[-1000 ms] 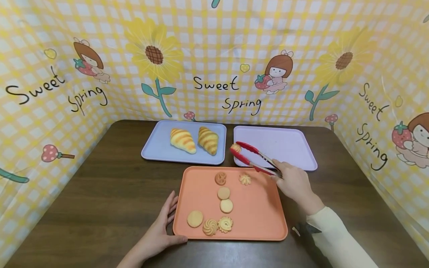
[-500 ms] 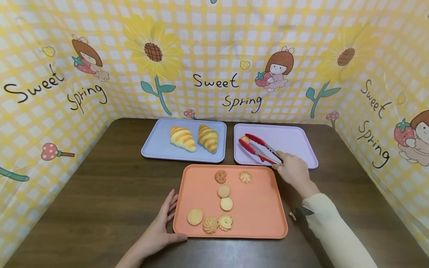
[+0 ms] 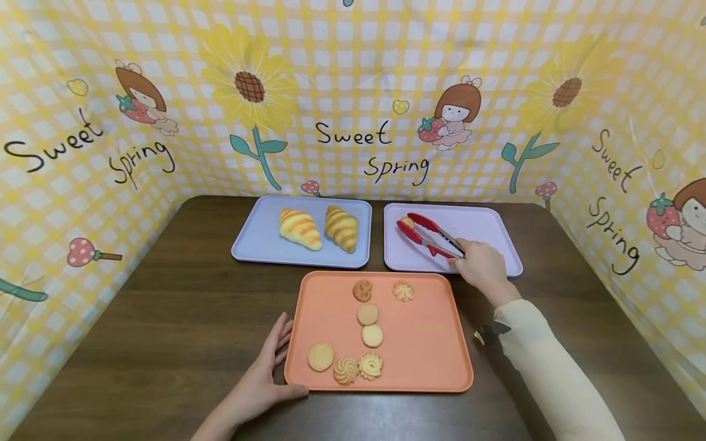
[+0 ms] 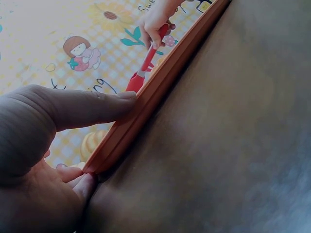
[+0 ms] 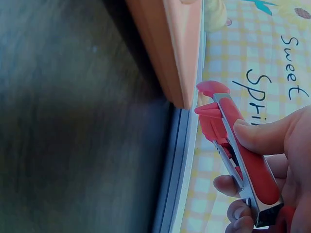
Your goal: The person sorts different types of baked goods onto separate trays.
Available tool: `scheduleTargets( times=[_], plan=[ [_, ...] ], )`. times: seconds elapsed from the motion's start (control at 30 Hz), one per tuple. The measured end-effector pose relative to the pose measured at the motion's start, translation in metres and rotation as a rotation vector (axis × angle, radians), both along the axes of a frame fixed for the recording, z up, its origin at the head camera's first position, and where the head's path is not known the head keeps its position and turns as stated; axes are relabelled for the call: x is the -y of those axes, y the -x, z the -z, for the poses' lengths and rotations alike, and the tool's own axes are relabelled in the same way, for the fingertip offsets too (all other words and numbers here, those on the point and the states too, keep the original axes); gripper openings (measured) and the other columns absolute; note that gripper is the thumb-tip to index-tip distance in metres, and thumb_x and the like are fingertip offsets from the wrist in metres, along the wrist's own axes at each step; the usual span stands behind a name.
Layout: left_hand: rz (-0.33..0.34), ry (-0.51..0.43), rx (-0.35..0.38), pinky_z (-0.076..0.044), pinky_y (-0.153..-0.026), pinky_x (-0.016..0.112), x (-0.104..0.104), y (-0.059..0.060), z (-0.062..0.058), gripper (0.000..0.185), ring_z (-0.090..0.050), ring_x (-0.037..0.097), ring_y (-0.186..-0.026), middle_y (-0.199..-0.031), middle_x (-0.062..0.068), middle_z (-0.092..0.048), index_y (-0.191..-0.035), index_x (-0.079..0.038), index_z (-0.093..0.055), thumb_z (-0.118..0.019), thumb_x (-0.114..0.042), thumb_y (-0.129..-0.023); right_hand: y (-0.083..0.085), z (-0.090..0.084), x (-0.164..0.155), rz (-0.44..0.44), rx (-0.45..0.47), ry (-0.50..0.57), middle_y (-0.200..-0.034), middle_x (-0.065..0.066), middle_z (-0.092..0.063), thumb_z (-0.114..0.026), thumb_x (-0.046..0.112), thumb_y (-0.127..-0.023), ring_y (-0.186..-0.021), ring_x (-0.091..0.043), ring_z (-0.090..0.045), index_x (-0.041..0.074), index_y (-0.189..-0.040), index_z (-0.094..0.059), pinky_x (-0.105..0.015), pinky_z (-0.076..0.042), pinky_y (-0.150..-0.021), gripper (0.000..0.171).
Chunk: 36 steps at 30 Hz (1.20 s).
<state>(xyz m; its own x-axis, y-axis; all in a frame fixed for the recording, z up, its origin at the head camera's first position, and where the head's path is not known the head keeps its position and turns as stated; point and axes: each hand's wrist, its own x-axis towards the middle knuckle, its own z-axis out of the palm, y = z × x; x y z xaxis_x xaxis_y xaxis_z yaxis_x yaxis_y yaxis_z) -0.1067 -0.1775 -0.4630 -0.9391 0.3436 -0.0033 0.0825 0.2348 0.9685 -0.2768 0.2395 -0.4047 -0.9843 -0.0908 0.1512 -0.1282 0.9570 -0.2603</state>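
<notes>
While you work:
Right hand (image 3: 483, 267): your fingers grip red tongs (image 3: 427, 236) pinching a cookie (image 3: 406, 222) over the purple tray (image 3: 485, 229).
Left hand (image 3: 263, 381): flat, thumb on the orange tray (image 3: 430, 343).
11 o'clock: croissants (image 3: 318, 228).

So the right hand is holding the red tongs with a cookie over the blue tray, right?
Not quite: the right hand holds the red tongs with a cookie over the lilac tray, not the blue one. The head view shows it.

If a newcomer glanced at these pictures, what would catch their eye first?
Probably the red-tipped metal tongs in the right hand, pinching a small biscuit over the lilac plastic tray at the back right. Next, the orange rectangular tray of biscuits in front, its edge touched by the left hand.
</notes>
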Motion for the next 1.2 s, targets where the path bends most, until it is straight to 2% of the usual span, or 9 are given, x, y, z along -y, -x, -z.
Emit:
scheduleTargets(
  times=[0.27, 0.67, 0.77, 0.93, 1.2],
  plan=[
    [-0.001, 0.004, 0.006, -0.028, -0.101, 0.008, 0.000, 0.000, 0.000, 0.125, -0.014, 0.046, -0.146, -0.160, 0.029, -0.010, -0.160, -0.008, 0.004, -0.088, -0.010, -0.075, 0.006, 0.002, -0.003, 0.034, 0.081, 0.022, -0.110, -0.027, -0.067, -0.067, 0.026, -0.089, -0.090, -0.042, -0.062, 0.005, -0.135, -0.061, -0.053, -0.050, -0.069, 0.051],
    [-0.003, -0.002, 0.021, -0.029, -0.101, 0.008, 0.001, 0.000, -0.001, 0.125, -0.014, 0.045, -0.147, -0.161, 0.028, -0.010, -0.160, -0.010, 0.004, -0.088, -0.010, -0.075, 0.007, 0.003, -0.005, 0.051, 0.100, 0.052, -0.114, -0.028, -0.066, -0.068, 0.029, -0.088, -0.096, -0.044, -0.062, 0.005, -0.136, -0.060, -0.054, -0.049, -0.072, 0.053],
    [-0.002, -0.005, 0.015, -0.028, -0.101, 0.008, 0.001, 0.000, 0.000, 0.126, -0.013, 0.045, -0.146, -0.161, 0.028, -0.009, -0.160, -0.010, 0.005, -0.088, -0.009, -0.075, 0.006, 0.002, -0.005, 0.047, 0.080, 0.065, -0.116, -0.028, -0.065, -0.068, 0.029, -0.088, -0.098, -0.044, -0.062, 0.004, -0.137, -0.059, -0.055, -0.049, -0.075, 0.055],
    [-0.001, -0.007, 0.010, -0.028, -0.101, 0.008, 0.001, -0.001, 0.000, 0.126, -0.013, 0.045, -0.146, -0.161, 0.028, -0.010, -0.160, -0.010, 0.005, -0.088, -0.009, -0.075, -0.002, -0.002, -0.004, 0.036, 0.010, 0.086, -0.116, -0.028, -0.066, -0.068, 0.028, -0.088, -0.099, -0.045, -0.062, 0.005, -0.135, -0.060, -0.057, -0.049, -0.077, 0.053],
    [0.006, -0.006, -0.004, -0.028, -0.102, 0.008, 0.001, -0.001, 0.000, 0.126, -0.013, 0.046, -0.146, -0.160, 0.029, -0.010, -0.160, -0.008, 0.005, -0.088, -0.008, -0.074, -0.027, -0.010, 0.004, -0.030, -0.005, 0.076, -0.126, -0.029, -0.061, -0.070, 0.027, -0.087, -0.107, -0.047, -0.061, 0.001, -0.140, -0.056, -0.061, -0.049, -0.082, 0.060]
  ],
)
